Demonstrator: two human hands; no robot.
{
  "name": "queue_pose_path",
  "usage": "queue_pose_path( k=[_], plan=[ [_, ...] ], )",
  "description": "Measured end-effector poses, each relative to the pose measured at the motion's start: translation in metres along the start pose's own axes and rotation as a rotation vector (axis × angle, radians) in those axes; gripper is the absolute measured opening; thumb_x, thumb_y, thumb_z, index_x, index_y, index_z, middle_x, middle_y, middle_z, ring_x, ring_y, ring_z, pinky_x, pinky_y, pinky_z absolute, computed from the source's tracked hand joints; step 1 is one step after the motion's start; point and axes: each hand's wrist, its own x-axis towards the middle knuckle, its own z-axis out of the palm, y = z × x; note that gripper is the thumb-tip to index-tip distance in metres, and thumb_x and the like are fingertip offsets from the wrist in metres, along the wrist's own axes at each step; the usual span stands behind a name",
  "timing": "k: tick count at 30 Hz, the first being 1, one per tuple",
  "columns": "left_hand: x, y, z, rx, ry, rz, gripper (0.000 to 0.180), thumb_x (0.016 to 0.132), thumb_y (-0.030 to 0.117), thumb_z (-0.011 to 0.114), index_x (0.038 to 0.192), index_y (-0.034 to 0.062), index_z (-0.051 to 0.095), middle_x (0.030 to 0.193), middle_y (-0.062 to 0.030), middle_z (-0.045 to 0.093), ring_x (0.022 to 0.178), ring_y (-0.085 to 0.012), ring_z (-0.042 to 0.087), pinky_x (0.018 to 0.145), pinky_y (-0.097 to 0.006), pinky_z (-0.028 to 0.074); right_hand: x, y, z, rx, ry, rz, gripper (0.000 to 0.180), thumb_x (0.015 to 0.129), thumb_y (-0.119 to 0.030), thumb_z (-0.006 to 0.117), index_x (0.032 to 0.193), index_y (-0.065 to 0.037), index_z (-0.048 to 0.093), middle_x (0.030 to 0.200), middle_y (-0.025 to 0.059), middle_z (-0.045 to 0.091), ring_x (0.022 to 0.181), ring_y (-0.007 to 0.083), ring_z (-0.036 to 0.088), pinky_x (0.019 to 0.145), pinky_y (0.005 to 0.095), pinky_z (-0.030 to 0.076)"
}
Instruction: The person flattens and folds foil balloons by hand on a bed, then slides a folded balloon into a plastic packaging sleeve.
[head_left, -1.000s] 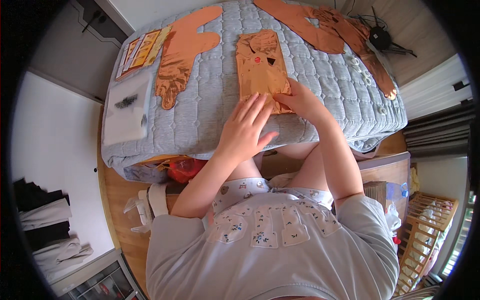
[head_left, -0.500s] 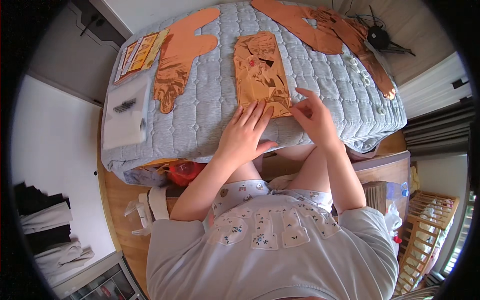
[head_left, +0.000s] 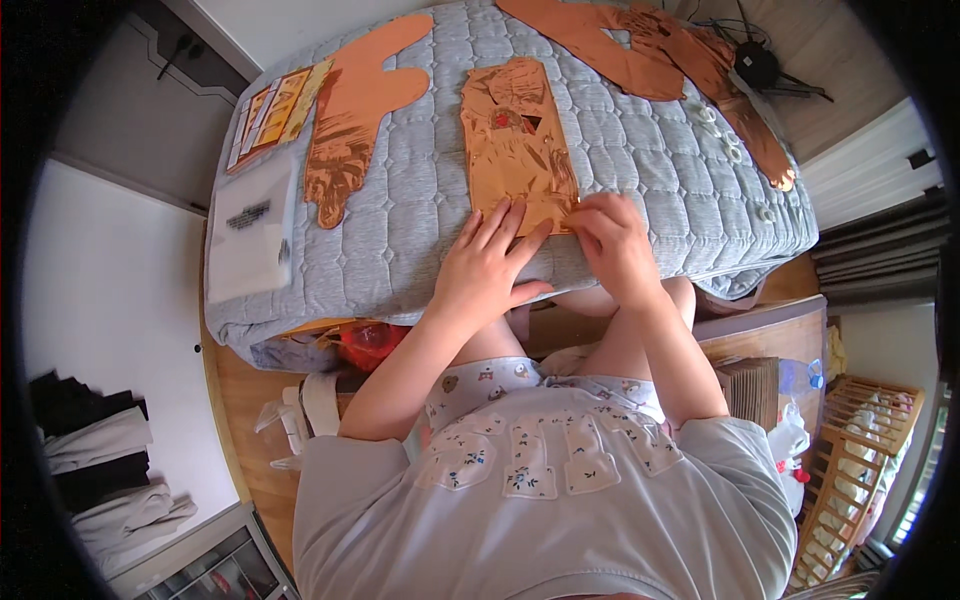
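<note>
A folded rose-gold foil balloon (head_left: 515, 165) lies flat on the quilted grey mattress in front of me, its surface creased and a small red patch showing near its middle. My left hand (head_left: 482, 262) rests on its near edge with fingers spread, pressing lightly on the foil. At the near right corner, my right hand (head_left: 617, 248) has its fingertips pinched together on the foil's edge. To the left lies a flat, uninflated foil balloon (head_left: 368, 95) of the same colour. Another flat foil balloon (head_left: 640, 62) stretches across the far right.
Packets (head_left: 275, 115) and a clear plastic bag (head_left: 250, 240) lie along the mattress's left side. Small white rings (head_left: 725, 140) sit near the right balloon. A black device with prongs (head_left: 756, 66) stands at the far right corner. Cardboard (head_left: 748, 390) is stacked beside my right arm.
My right hand has moved left and closed its fingers at the balloon's near right corner. The balloon's foil looks flatter. My left hand stays on its near edge.
</note>
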Motion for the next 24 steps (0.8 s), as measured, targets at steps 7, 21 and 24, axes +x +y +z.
queue_pose_path(
  k=[7,21,24],
  plan=[
    [0.003,-0.004,-0.012,-0.075,0.120,0.040,0.069,0.078,0.042,0.081,0.138,0.0144,0.061,0.133,-0.0145,0.055,0.126,-0.0328,0.054,0.108,-0.047,0.047,-0.009,0.005,-0.008,0.050,-0.231,-0.067,0.029,0.082,-0.002,0.069,0.110,-0.007,0.073,0.113,0.0091,0.070,0.103,0.0301,0.065,0.094,0.0410,0.050],
    [-0.038,-0.039,-0.022,-0.028,0.097,0.032,0.046,0.091,0.029,0.072,0.130,0.0069,0.065,0.132,-0.0054,0.063,0.120,-0.0218,0.062,0.108,-0.041,0.048,-0.024,0.002,-0.019,-0.229,-0.289,-0.136,0.039,0.093,-0.022,0.066,0.131,-0.016,0.069,0.133,0.0006,0.066,0.125,0.0245,0.056,0.113,0.0501,0.035],
    [-0.038,-0.035,-0.023,0.027,0.134,0.035,0.041,0.092,0.029,0.071,0.126,0.0071,0.067,0.128,-0.0042,0.066,0.120,-0.0210,0.061,0.107,-0.042,0.048,-0.026,0.004,-0.018,-0.226,-0.289,-0.137,0.039,0.093,-0.022,0.066,0.132,-0.016,0.068,0.133,0.0007,0.066,0.126,0.0245,0.056,0.113,0.0500,0.035]
  ],
)
